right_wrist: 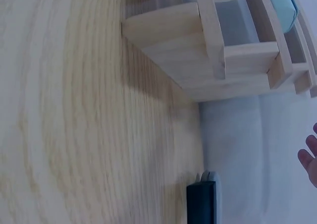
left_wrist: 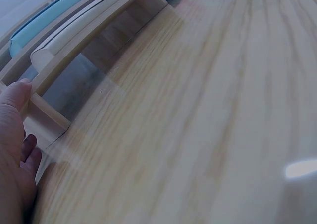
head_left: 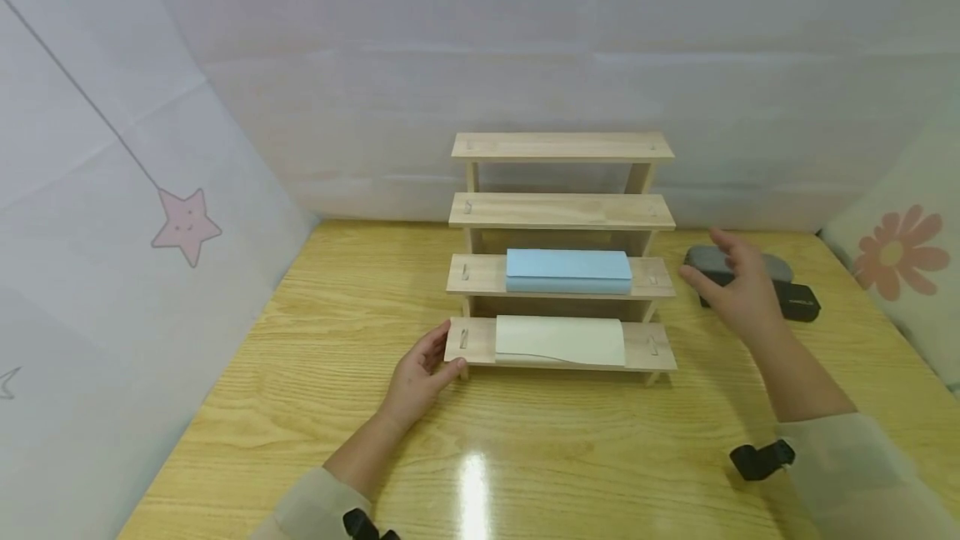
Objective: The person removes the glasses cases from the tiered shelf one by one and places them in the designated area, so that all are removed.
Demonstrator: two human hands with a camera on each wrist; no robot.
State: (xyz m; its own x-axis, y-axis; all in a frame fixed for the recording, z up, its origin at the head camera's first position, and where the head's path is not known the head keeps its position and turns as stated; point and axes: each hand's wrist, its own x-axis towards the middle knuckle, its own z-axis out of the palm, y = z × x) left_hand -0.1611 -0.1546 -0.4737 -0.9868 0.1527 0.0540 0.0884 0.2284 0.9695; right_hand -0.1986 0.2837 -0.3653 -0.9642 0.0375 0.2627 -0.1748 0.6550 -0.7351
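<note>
fingers of your left hand (head_left: 415,380) grip the wooden rack (head_left: 555,211) while your right hand (head_left: 741,294) hovers, loosely parted, near the black case (head_left: 798,303).

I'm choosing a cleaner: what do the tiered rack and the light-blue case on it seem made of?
Tiered rack: pale wood, probably unvarnished; faint grain shows and it looks matte. Light-blue case: perhaps leatherette, smooth, low-sheen; its flap folds with a crisp edge, though card is possible.

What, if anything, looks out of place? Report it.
Nothing looks spilled or damaged. The rounded grey case and the oblong black case stand out slightly: both lie on the yellow wood-grain table, while the light-blue flap case and the cream flap case sit on the pale wooden tiered rack.
</note>
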